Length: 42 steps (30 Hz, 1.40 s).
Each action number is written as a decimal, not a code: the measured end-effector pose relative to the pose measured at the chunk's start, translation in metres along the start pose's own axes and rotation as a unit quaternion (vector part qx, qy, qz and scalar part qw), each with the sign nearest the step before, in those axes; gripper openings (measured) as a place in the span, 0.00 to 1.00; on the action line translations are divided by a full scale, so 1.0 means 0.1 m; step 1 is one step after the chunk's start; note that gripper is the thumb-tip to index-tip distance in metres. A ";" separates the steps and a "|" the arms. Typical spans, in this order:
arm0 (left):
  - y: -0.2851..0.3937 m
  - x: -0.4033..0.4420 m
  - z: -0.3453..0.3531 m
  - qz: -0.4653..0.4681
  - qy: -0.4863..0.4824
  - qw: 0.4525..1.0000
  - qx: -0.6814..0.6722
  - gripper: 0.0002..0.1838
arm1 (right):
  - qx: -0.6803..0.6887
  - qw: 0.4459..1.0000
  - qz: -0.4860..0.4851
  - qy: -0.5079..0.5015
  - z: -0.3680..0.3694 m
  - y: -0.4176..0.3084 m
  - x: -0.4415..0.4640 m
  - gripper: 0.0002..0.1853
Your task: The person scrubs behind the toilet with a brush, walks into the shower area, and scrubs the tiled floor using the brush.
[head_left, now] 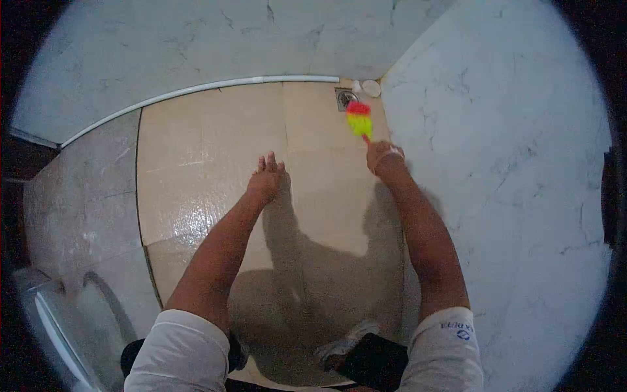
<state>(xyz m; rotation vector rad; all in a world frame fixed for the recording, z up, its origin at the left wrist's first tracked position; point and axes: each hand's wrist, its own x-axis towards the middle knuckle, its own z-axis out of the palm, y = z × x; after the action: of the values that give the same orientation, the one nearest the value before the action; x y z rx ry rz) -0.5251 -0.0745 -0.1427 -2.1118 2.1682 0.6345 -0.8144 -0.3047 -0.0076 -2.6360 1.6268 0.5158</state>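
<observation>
1. Looking down past two white short fabric sleeves (183,349), we find one pale shoe (356,336) on the floor nearest us.
2. Ahead lie large beige rectangular floor tiles (209,130), with glare on the left side that we read as wet; footing and anything dropped there could be slick.
3. Our left hand (266,181) hangs over the tiles, fingers spread wide, nothing seen in its grasp. The underside of the palm is hidden.
4. Farther out, beside the wall, our right hand (385,159) is closed around the slim red handle of a brush with a yellow-and-red head (360,121). Finger detail is blurred; how tight the grip is, we cannot tell.
5. Handling, as we judge it: light, head soft or springy, handle stiff, nothing fragile. Wet fingers might slip. Best hold is the handle, below the bristles, thumb along it for control.
6. The head points away from us, just beside a square metal floor drain (347,99); contact with the floor is unclear.
7. Beyond: a round white cap-like piece (371,88) in the corner, and a long white pipe (261,80) along the grey-veined white wall (228,39).
</observation>
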 end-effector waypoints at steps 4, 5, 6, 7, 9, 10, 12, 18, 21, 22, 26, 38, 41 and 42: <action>0.10 -0.05 -0.20 -0.023 -0.040 0.999 -0.002 0.38 | -0.037 0.991 0.040 -0.124 -0.45 -0.14 -0.31 0.20; 0.10 -0.05 -0.14 -0.023 -0.041 0.999 -0.002 0.38 | -0.029 0.992 0.046 -0.113 -0.39 -0.05 -0.09 0.18; 0.06 -0.03 -0.03 -0.019 -0.015 1.000 0.000 0.37 | -0.020 0.993 0.051 -0.101 -0.37 0.00 0.12 0.17; 0.03 -0.02 0.03 -0.014 0.012 1.000 0.004 0.35 | -0.036 0.994 0.036 -0.102 -0.51 0.00 0.21 0.17; 0.08 -0.02 -0.08 -0.031 -0.024 0.999 -0.006 0.35 | -0.047 0.994 0.021 -0.101 -0.73 -0.02 0.41 0.17; 0.11 -0.03 -0.14 -0.050 -0.060 0.997 -0.021 0.35 | -0.038 0.994 0.041 -0.092 -0.78 -0.02 0.53 0.17; 0.13 -0.03 -0.20 -0.047 -0.056 0.997 -0.015 0.34 | -0.033 0.994 0.058 -0.087 -0.79 -0.05 0.66 0.17; 0.12 -0.04 -0.08 -0.040 -0.020 0.999 -0.025 0.32 | -0.110 0.988 0.055 -0.093 -0.88 -0.29 0.84 0.17; 0.11 -0.04 -0.10 -0.046 -0.025 0.998 -0.035 0.32 | -0.092 0.994 0.015 -0.059 -0.81 -0.30 0.50 0.17; 0.13 -0.04 -0.10 -0.047 -0.029 0.998 -0.028 0.32 | -0.125 0.991 -0.025 -0.042 -0.51 -0.09 0.47 0.18; 0.14 0.00 -0.06 -0.055 -0.004 0.996 -0.071 0.32 | -0.122 0.985 -0.046 -0.115 -0.38 0.15 -0.33 0.23; 0.07 0.03 -0.08 -0.036 -0.035 0.999 0.008 0.47 | -0.017 0.996 0.021 -0.083 -0.12 0.58 -0.15 0.16; 0.14 -0.05 -0.26 -0.029 -0.073 0.997 -0.008 0.48 | 0.018 0.998 0.042 -0.047 0.05 0.65 -0.45 0.16; 0.09 0.00 -0.15 -0.036 -0.050 0.998 -0.006 0.49 | -0.007 0.997 0.015 -0.076 0.13 0.71 -0.71 0.15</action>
<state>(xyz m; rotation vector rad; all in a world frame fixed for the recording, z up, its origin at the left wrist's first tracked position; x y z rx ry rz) -0.5300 -0.0793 -0.1263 -2.1038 2.0331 0.7315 -0.9091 -0.2734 0.0114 -2.5147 1.6260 0.7119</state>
